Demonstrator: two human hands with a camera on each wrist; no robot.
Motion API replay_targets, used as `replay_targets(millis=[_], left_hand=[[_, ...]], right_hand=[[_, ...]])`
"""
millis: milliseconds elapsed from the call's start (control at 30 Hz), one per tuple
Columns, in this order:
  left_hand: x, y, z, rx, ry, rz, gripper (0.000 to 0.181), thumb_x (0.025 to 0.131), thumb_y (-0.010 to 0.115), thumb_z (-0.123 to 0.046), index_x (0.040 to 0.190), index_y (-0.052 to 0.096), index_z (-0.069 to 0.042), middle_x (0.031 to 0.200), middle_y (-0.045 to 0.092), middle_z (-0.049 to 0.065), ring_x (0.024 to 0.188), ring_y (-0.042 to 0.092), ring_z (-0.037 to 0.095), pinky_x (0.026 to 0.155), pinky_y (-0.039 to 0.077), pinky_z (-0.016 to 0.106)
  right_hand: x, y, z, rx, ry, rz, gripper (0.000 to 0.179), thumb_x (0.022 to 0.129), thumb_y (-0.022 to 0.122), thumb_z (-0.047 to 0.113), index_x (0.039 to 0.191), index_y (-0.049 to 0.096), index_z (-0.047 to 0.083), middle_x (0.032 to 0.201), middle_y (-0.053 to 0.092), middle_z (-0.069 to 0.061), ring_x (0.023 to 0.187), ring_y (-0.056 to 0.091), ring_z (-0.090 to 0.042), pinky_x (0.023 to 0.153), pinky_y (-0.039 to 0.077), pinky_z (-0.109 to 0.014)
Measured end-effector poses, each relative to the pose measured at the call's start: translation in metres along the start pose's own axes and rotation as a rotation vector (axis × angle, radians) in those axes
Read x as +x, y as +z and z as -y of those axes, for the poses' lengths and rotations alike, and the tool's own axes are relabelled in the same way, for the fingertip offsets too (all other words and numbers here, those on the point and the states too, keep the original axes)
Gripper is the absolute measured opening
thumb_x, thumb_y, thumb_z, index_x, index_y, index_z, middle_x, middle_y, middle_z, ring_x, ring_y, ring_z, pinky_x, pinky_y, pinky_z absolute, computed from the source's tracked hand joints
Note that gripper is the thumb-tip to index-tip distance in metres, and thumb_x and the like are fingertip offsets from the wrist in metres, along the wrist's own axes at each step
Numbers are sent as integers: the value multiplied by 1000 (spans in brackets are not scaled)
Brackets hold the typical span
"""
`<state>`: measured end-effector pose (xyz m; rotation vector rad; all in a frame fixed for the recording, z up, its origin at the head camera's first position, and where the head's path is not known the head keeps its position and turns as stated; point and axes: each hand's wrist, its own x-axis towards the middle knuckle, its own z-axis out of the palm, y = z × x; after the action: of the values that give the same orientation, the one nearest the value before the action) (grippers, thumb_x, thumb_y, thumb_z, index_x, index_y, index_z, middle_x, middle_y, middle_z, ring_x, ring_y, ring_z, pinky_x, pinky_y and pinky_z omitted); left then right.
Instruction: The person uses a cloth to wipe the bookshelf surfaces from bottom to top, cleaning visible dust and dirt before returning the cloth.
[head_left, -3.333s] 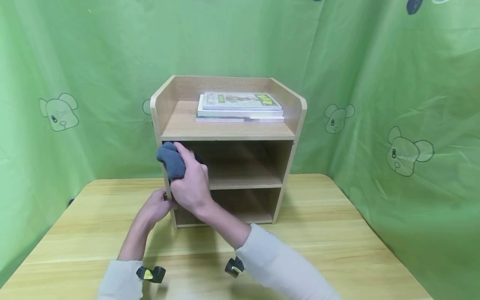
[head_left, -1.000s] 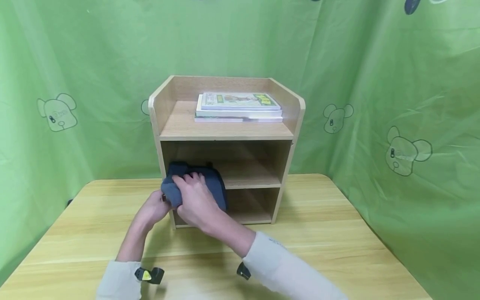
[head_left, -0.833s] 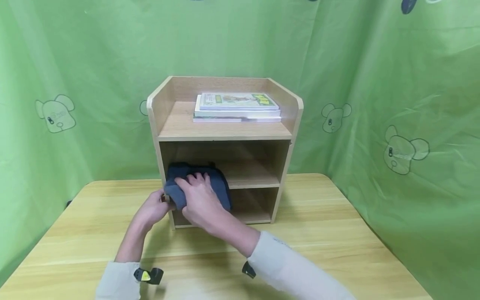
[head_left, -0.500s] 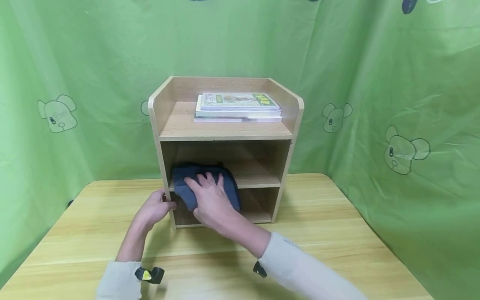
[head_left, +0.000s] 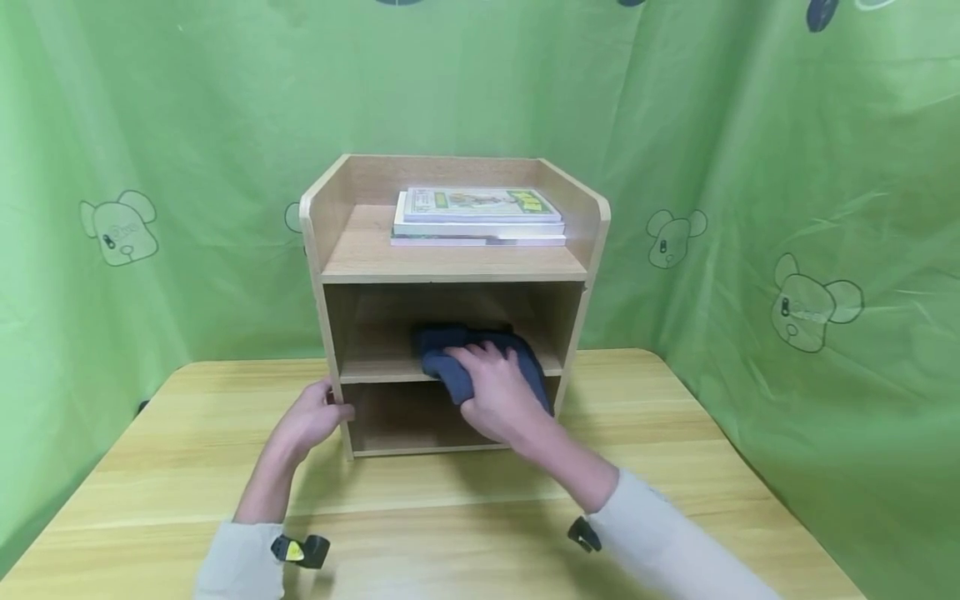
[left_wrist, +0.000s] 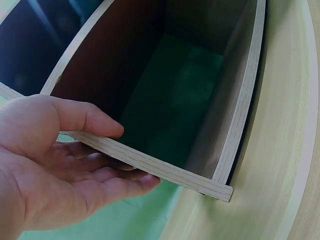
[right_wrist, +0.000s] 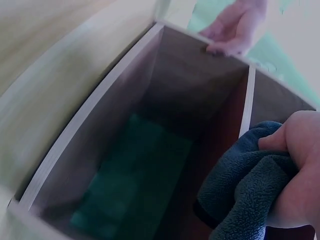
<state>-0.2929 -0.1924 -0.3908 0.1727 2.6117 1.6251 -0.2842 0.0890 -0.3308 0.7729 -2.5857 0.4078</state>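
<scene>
A small light-wood shelf unit (head_left: 450,272) stands on the table. My left hand (head_left: 310,419) grips the front edge of its left side panel (left_wrist: 145,162), low down, thumb on the inside and fingers along the outside. My right hand (head_left: 501,398) holds a bunched dark blue-grey towel (right_wrist: 245,182) at the right half of the middle board (head_left: 382,372). In the right wrist view the thumb lies over a fold of the fluffy cloth. In the head view the towel laps over the board's front edge and hangs partly in front of the bottom compartment.
Several books (head_left: 480,217) lie stacked on the unit's top board, between raised sides. The unit's back is open in the bottom compartment, where green shows through. A green curtain (head_left: 480,83) printed with bear heads surrounds the wooden table (head_left: 180,450).
My right hand has brought the towel down from the upper left side panel to the middle board and across it to the right. The left hand stays on the side panel.
</scene>
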Motion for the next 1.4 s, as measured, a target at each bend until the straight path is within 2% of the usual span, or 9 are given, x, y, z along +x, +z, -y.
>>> replay_targets(millis=[200,367,633,900,1033,1200,1267,1400], left_hand=[[-2,-1,0,18,-19,0,65,90,58,-3,149,33,14,143,45,39,136,41,55,112,32,67],[-1,-1,0,23,-14,-2,65,90,58,-2,148,34,14,143,45,39,136,42,55,112,33,66],[0,0,1,13,-8,-9,64,89,58,-1,146,36,14,143,46,39,135,43,54,113,33,66],[-2,-2,-1,24,-23,-13,63,90,57,-1,147,35,14,146,42,40,138,39,55,113,31,66],[-2,0,-1,23,-27,-10,62,90,56,-1,146,35,15,146,42,40,138,40,55,113,31,66],[-2,2,-2,18,-23,-16,60,89,57,-1,145,38,14,143,47,38,135,44,53,113,33,65],[-1,2,-2,17,-20,-18,59,89,57,-1,144,39,14,142,48,38,134,45,52,112,34,65],[-1,2,-2,23,-11,-21,59,89,58,-1,143,40,14,141,48,38,133,46,52,111,35,65]], right_hand=[[-12,-10,-23,-15,51,-40,64,71,61,-3,133,64,14,125,69,-11,117,60,-33,97,46,-61],[-15,-14,-26,-26,69,-62,62,72,59,-2,131,65,13,123,69,-12,114,61,-34,93,48,-58],[-11,-10,-11,-4,130,-43,64,73,57,-2,135,63,13,122,68,-15,116,58,-39,94,41,-67],[1,-1,10,-22,137,16,69,74,63,-3,141,57,14,127,65,-17,121,56,-40,100,37,-73],[5,5,23,-15,106,27,75,74,69,-3,145,53,13,131,63,-18,124,54,-41,103,33,-76],[4,13,31,-78,56,29,87,69,76,-2,150,46,13,137,58,-22,131,50,-45,105,31,-77],[4,14,31,-103,53,37,89,69,76,-2,151,44,14,139,57,-22,133,49,-46,106,32,-76],[6,12,29,-131,37,34,82,72,75,-1,148,49,15,134,62,-19,127,55,-42,102,40,-71]])
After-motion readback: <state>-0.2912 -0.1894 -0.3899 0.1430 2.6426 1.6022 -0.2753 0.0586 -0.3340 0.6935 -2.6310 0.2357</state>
